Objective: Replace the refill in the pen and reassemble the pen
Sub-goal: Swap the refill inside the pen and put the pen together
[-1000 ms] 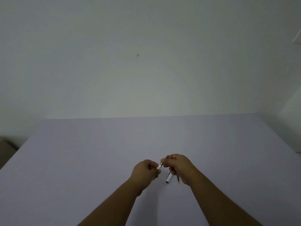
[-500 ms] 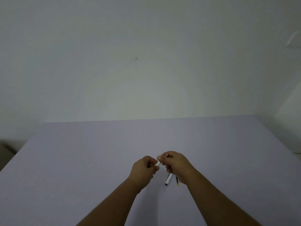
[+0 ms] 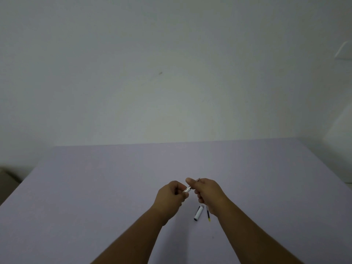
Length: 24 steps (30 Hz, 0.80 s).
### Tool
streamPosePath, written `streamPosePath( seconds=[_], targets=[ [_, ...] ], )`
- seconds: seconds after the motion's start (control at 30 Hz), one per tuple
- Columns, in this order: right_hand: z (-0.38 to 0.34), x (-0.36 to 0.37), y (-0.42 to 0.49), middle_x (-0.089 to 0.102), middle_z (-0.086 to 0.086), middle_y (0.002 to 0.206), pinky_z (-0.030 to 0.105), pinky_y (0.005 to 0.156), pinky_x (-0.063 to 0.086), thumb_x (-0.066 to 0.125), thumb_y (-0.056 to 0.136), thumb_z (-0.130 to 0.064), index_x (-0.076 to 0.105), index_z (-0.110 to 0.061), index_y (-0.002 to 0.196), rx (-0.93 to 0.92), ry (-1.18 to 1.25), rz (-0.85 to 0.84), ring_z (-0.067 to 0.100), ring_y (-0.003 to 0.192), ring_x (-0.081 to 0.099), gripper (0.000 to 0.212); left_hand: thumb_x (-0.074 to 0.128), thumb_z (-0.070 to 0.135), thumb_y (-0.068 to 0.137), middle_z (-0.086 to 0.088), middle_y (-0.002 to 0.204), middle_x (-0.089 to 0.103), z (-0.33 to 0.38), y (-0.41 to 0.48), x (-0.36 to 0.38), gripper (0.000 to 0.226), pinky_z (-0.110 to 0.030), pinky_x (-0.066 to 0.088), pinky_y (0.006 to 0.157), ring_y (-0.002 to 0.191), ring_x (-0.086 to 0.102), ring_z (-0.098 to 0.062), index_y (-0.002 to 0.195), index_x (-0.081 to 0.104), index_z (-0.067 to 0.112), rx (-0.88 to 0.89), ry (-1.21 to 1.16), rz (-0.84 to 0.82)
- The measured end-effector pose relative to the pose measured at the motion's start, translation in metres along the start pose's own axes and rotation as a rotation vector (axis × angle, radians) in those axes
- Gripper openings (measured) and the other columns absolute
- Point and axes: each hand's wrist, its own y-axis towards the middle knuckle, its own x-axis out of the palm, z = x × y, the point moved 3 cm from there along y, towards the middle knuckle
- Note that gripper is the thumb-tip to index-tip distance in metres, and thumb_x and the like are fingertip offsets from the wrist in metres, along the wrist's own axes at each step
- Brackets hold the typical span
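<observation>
Lavender table [image 3: 95, 187] meets a pale wall [image 3: 171, 54].

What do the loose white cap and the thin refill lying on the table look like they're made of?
Loose white cap: probably smooth plastic, with an even white body, a dark clip and a dark rim at its open end. Thin refill: likely a slim plastic tube, dark along its length with a yellow end; too small to confirm. Both lie on the matte lavender table.

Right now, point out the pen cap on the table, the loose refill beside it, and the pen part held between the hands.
pen cap [image 3: 198, 213]: head view, middle of its white body.
loose refill [image 3: 208, 213]: head view, dark mid-shaft.
pen barrel [image 3: 187, 189]: head view, white stretch showing between the hands.
</observation>
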Motion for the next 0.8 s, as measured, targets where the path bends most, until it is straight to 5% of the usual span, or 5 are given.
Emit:
streamPosePath(
  seconds=[0.17, 0.47, 0.57, 0.7, 0.8],
  targets=[
    [-0.001, 0.006, -0.002, 0.063, 0.004, 0.092, 0.028, 0.070, 0.048, 0.064, 0.086, -0.034, 0.068, -0.015, 0.094, -0.034, 0.125, -0.057, 0.017, 0.079, 0.052, 0.021, 0.062, 0.011, 0.087, -0.002, 0.078, 0.064, 0.002, 0.003, -0.004, 0.009, -0.024, 0.052, 0.066, 0.069, 0.058, -0.013, 0.083, 0.063, 0.019, -0.005, -0.026, 0.022],
    [-0.002, 0.004, -0.002, 0.060, 0.001, 0.084, 0.029, 0.069, 0.045, 0.064, 0.087, -0.026, 0.068, -0.019, 0.088, -0.048, 0.125, -0.081, 0.016, 0.074, 0.049, 0.008, 0.063, 0.014, 0.087, 0.001, 0.076, 0.063, 0.000, 0.008, -0.005, 0.009, -0.022, 0.052, 0.065, 0.067, 0.058, -0.011, 0.081, 0.062, 0.021, 0.001, 0.002, 0.028],
    [-0.001, 0.003, 0.001, 0.051, 0.000, 0.072, 0.027, 0.060, 0.042, 0.069, 0.080, -0.041, 0.060, -0.014, 0.081, 0.013, 0.018, 0.001, 0.016, 0.065, 0.044, 0.029, 0.063, 0.015, 0.087, 0.001, 0.076, 0.063, 0.002, 0.008, -0.003, 0.012, -0.022, 0.053, 0.065, 0.068, 0.059, -0.011, 0.078, 0.061, 0.023, 0.017, 0.013, 0.006],
    [-0.004, 0.004, 0.000, 0.061, 0.005, 0.095, 0.027, 0.065, 0.044, 0.065, 0.086, -0.030, 0.068, -0.020, 0.091, -0.048, 0.147, -0.060, 0.016, 0.076, 0.047, 0.012, 0.063, 0.014, 0.087, 0.002, 0.075, 0.063, 0.003, 0.010, -0.004, 0.012, -0.022, 0.053, 0.065, 0.068, 0.059, -0.011, 0.079, 0.061, 0.023, 0.010, -0.019, 0.021],
    [-0.004, 0.002, 0.001, 0.055, 0.004, 0.075, 0.029, 0.062, 0.042, 0.067, 0.082, -0.038, 0.063, -0.018, 0.076, -0.020, 0.050, 0.008, 0.016, 0.065, 0.044, 0.021, 0.063, 0.015, 0.087, 0.003, 0.073, 0.062, 0.004, 0.010, -0.002, 0.012, -0.020, 0.053, 0.064, 0.068, 0.059, -0.010, 0.078, 0.061, 0.023, 0.021, -0.013, 0.009]
  ],
)
